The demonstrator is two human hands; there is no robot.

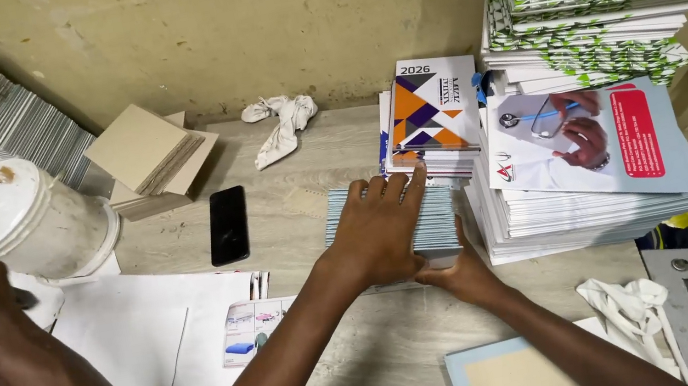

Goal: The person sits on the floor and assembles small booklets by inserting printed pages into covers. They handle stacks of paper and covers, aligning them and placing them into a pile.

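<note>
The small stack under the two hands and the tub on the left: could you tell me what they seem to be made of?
The pale blue stack under the left hand and right hand looks like paper booklets: thin layered sheet edges show along its side, with a matte finish. The white tub looks like plastic, judging by its smooth moulded wall and rim, dulled by smears, possibly dried paste.

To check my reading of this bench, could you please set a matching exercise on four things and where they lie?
1. black phone
2. white bucket
3. crumpled white cloth
4. pale blue booklet stack

A. by the back wall
B. under the left hand
C. far left of the bench
D. flat, between bucket and booklet stack

Pairs: 1-D, 2-C, 3-A, 4-B
</note>
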